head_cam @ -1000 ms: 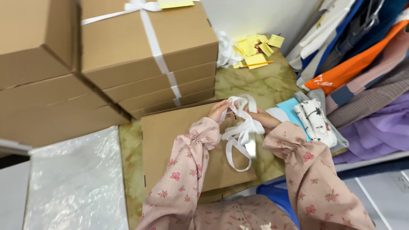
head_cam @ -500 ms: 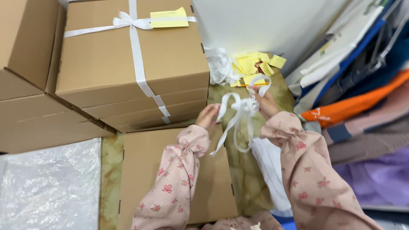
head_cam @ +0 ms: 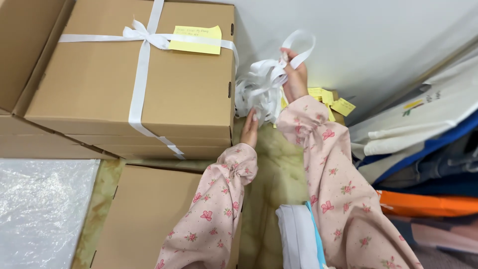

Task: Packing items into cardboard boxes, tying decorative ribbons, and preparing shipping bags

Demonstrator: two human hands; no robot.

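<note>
Stacked brown cardboard boxes [head_cam: 184, 99] fill the left side, the top one tied crosswise with flat white ribbon [head_cam: 142, 74] and bearing a yellow paper note [head_cam: 195, 40]. Below lies a flat brown cardboard sheet [head_cam: 144, 214]. Between stack and white wall, a tangled bundle of loose white ribbon [head_cam: 261, 89] is held up. Right hand [head_cam: 295, 77]: raised, fingers clamped on a ribbon loop. Left hand [head_cam: 250, 130]: beneath the bundle, fingers together, tips touching its lower strands. Small yellow paper slips [head_cam: 336, 102] lie just behind the right wrist.
</note>
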